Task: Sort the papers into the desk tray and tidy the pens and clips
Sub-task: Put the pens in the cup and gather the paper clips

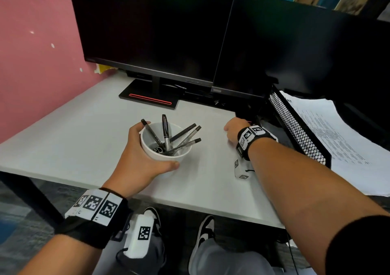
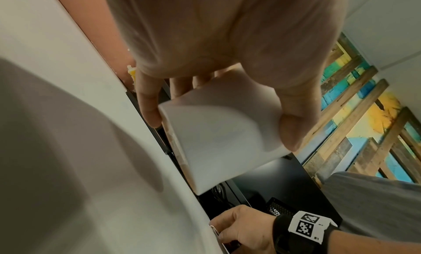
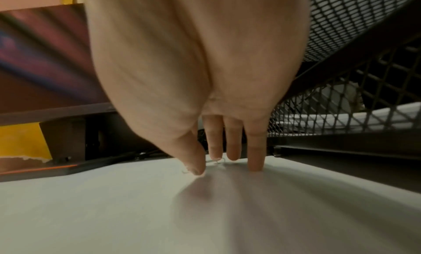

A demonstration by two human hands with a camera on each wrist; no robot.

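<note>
My left hand (image 1: 135, 158) grips a white cup (image 1: 162, 157) on the desk, thumb on the near wall and fingers round the far side. Several black pens (image 1: 166, 131) stand in it, with dark clips (image 1: 158, 149) at the bottom. The left wrist view shows the cup (image 2: 223, 135) held between my thumb and fingers. My right hand (image 1: 234, 130) is down on the desk beside the black mesh tray (image 1: 295, 127). In the right wrist view its straight fingertips (image 3: 255, 166) touch the desk around small wire paper clips (image 3: 215, 161). Printed papers (image 1: 341, 139) lie in the tray.
Two dark monitors (image 1: 147, 21) stand at the back, one on a black base with a red stripe (image 1: 149, 97). A small white tagged block (image 1: 240, 169) lies under my right forearm. A pink wall (image 1: 31, 74) bounds the white desk (image 1: 73, 127) on the left.
</note>
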